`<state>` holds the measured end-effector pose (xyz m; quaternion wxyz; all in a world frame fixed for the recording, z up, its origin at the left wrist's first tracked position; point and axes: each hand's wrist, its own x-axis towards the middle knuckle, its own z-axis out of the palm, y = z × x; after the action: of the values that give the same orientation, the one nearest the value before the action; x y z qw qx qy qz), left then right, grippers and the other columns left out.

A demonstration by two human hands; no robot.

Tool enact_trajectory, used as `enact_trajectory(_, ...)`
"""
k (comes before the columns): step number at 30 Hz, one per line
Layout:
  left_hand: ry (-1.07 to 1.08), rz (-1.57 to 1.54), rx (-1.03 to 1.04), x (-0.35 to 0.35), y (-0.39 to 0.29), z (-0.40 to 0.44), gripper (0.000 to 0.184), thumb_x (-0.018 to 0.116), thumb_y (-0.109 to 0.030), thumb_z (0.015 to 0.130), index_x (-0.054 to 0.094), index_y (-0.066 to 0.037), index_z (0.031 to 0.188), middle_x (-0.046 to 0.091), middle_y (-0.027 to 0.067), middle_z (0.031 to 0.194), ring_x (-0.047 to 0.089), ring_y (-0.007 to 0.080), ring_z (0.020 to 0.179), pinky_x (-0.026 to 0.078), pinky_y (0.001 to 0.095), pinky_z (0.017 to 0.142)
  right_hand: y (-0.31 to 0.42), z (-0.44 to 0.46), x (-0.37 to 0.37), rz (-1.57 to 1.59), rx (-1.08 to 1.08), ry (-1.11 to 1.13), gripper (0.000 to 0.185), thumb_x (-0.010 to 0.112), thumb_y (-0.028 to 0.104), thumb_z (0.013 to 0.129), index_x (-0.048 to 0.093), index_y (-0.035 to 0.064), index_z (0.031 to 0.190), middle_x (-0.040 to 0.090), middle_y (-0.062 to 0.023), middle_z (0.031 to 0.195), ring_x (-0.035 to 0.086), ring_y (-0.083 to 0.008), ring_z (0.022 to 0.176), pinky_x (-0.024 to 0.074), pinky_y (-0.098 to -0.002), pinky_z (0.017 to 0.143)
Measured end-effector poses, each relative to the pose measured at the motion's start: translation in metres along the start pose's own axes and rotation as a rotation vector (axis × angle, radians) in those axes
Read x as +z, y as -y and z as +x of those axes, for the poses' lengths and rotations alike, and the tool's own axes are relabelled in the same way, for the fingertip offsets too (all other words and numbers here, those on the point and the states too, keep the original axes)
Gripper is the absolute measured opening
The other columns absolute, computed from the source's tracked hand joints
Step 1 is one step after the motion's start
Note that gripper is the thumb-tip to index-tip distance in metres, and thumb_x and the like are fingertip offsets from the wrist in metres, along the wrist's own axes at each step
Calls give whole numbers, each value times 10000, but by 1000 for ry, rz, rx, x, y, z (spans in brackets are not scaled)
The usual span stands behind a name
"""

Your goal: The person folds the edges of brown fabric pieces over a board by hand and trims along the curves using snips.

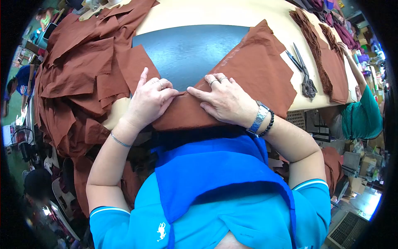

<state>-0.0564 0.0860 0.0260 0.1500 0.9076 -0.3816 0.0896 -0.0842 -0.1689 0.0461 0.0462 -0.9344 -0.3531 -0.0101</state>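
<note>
A rust-brown piece of cloth lies over a dark, shiny board at the table's near edge. My left hand is at the cloth's inner edge, with thumb and forefinger pinched on a narrow bit of it and the little finger raised. To its right, my right hand rests on the same cloth. Its forefinger stretches along the edge toward my left fingertips, and its thumb is spread apart from that finger. A strip of brown cloth from the left side lies across the board beyond my left hand.
A large heap of brown cloth pieces covers the left of the table. Dark metal scissors lie to the right, beside a gathered brown stack. A co-worker in a green top reaches onto the table's right end.
</note>
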Motion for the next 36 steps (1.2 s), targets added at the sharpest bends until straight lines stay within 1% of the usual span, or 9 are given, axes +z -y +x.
enact_trajectory(18,-5,196,17,-8,3,-7,90,727,-157,801,732,-178,888,651,-57,939,619,150,918,266,654,1118,27,25,-22,-19,100,233,644,579,184,830,485,385,1435,506,-264,1232,579,-404,1079,538,-604,807)
enact_trajectory(22,-12,304,-3,-6,-3,-15,181,727,-205,811,730,-200,992,634,-30,1039,601,181,1004,242,659,1121,20,19,-29,-16,97,265,624,580,169,825,503,325,1424,486,-272,1290,574,-409,1130,534,-586,858)
enact_trajectory(25,-151,327,-89,-15,-27,-24,302,719,-242,830,692,-220,1130,588,12,1148,578,228,1059,243,658,1108,-25,4,-16,52,-81,125,585,632,207,808,524,199,1383,459,-197,1390,496,-371,1268,454,-610,977)
enact_trajectory(26,-122,247,-91,-16,-29,-37,399,722,-252,838,640,-220,1227,534,57,1237,553,267,1091,276,631,1095,-40,-2,-9,64,-145,70,582,649,219,803,531,157,1369,450,-172,1424,469,-359,1315,427,-618,1016)
enact_trajectory(28,-236,-151,-70,-14,-40,-66,192,771,-165,786,674,-86,931,628,106,974,613,273,865,507,401,797,-51,-9,-3,98,-134,36,631,666,317,831,485,162,1415,398,-149,1493,391,-367,1383,334,-635,1087)
enact_trajectory(30,-40,-584,-267,-12,-62,-91,132,757,-107,782,646,-47,747,626,99,706,604,264,652,489,338,621,-49,-19,1,239,-49,34,693,663,420,860,433,171,1464,345,-142,1546,319,-376,1434,248,-644,1133)
enact_trajectory(31,45,-757,-464,0,-73,-103,245,749,-216,849,648,-9,765,647,94,729,634,216,678,495,336,620,-47,-21,4,223,-33,47,725,649,467,864,407,173,1482,324,-144,1559,287,-374,1449,217,-645,1142)
enact_trajectory(33,-132,-993,-884,44,-85,-126,365,701,-337,908,654,11,809,646,26,747,580,135,682,459,298,620,-40,-20,12,195,-18,68,795,621,560,873,355,177,1516,283,-149,1584,225,-371,1478,154,-646,1160)
enact_trajectory(36,169,-1319,-1217,37,-74,-120,459,674,-426,918,680,25,1004,644,16,898,536,110,798,450,288,725,-15,-14,13,183,-1,95,783,592,559,888,350,168,1522,271,-162,1585,214,-368,1484,129,-650,1159)
